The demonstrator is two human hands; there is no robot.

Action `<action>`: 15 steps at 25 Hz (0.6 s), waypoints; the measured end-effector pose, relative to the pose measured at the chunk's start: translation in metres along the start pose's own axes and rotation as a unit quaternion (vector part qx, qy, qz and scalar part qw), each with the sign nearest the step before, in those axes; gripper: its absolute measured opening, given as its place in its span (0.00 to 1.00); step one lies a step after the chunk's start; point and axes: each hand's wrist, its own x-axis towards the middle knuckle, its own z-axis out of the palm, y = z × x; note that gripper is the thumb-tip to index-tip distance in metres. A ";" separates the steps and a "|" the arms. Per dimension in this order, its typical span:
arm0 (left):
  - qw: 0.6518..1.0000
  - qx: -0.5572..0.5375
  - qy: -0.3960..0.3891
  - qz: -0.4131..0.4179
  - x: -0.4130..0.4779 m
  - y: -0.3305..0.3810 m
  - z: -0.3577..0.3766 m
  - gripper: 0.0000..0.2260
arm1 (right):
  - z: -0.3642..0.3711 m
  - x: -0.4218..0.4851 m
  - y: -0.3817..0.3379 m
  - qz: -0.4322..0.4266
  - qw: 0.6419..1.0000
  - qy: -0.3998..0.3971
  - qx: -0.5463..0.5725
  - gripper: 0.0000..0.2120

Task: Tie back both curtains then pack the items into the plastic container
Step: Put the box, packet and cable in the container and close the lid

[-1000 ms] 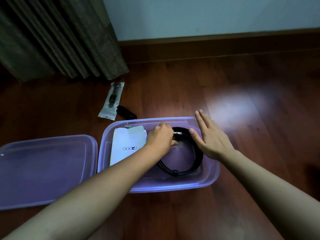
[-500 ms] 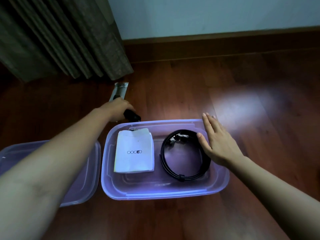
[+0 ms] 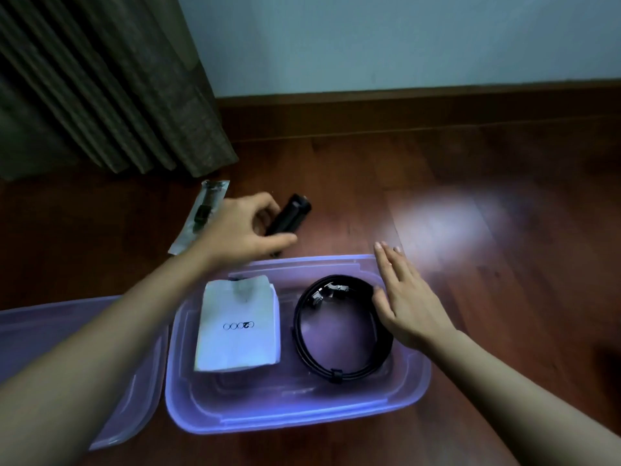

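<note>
A clear purple plastic container [image 3: 295, 422] sits open on the wooden floor. Inside lie a white packet [image 3: 239, 331] on the left and a coiled black cable [image 3: 339, 331] on the right. My left hand [image 3: 242, 230] is just beyond the container's far rim, closed around a small black cylindrical device [image 3: 290, 216] that points up and away. My right hand [image 3: 403, 301] rests flat on the container's right rim, fingers apart, its thumb touching the cable. A clear bag with a dark item [image 3: 201, 213] lies on the floor left of my left hand.
The container's lid [image 3: 60, 331] lies flat to the left, partly under my left forearm. A dark pleated curtain [image 3: 111, 85] hangs down to the floor at the back left. A wooden skirting board and pale wall run along the back.
My left hand left the cable, reached past the container's far rim, took hold of the black device and lifted it off the floor. My right hand stayed on the rim.
</note>
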 end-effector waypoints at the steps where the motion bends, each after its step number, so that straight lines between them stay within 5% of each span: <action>1: 0.999 -0.008 -0.036 -0.024 -0.008 0.015 0.008 0.11 | 0.000 0.000 0.001 0.001 1.000 -0.002 0.007 0.37; 6: 0.952 0.144 -0.259 -0.073 -0.039 0.051 0.078 0.12 | 0.000 0.000 0.001 0.001 1.000 -0.006 0.016 0.38; 15: 0.923 0.265 -0.273 -0.054 -0.058 0.046 0.130 0.18 | -0.001 -0.001 0.000 0.006 1.000 -0.005 0.008 0.39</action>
